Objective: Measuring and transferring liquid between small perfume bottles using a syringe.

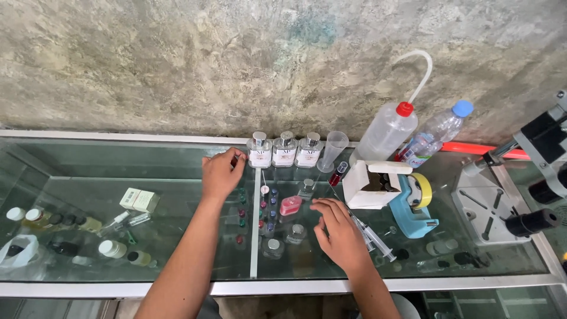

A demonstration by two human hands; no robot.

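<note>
My left hand point(220, 172) lies on the glass counter top point(177, 159), its fingertips pinched on a small dark thing point(236, 158) too small to identify, right beside the leftmost of three clear perfume bottles with silver caps point(260, 150). My right hand point(339, 233) rests flat on the glass with its fingers spread and holds nothing. Two syringes point(375, 239) lie just to its right. A small vial of red liquid point(339, 173) and a clear measuring cup point(335, 147) stand behind it.
A wash bottle with a red cap point(387, 133) and a water bottle with a blue cap point(438, 131) lean against the back wall. A white open box point(371, 188), a blue tape dispenser point(413, 207) and a grey machine point(531, 177) stand at the right. Small bottles lie under the glass.
</note>
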